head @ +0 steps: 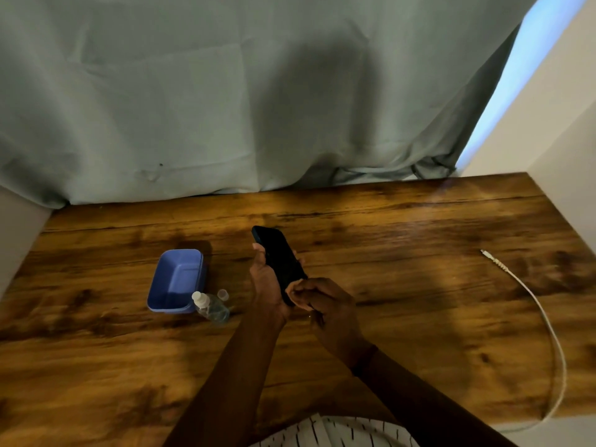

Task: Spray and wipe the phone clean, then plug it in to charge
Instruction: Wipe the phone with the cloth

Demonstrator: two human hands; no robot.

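Head view. The left hand [266, 282] grasps a dark phone [280, 260], fingers wrapped round its lower half, holding it tilted above a wooden table [403, 253] with the screen side up and the top end pointing away from the person. The right hand [325, 309] meets the phone's near end, fingers curled closed at its bottom corner; whether they pinch a cloth or only the phone cannot be told. Left of the grip, on the table, lies a clear spray bottle [211, 306] on its side, its small clear cap [223, 294] just beside it, both against a blue plastic tub [177, 280]. Well to the right of the grip, a white charging cable [545, 321] curves across the table, its connector end lying free. A grey-green curtain [225, 91] hangs behind.
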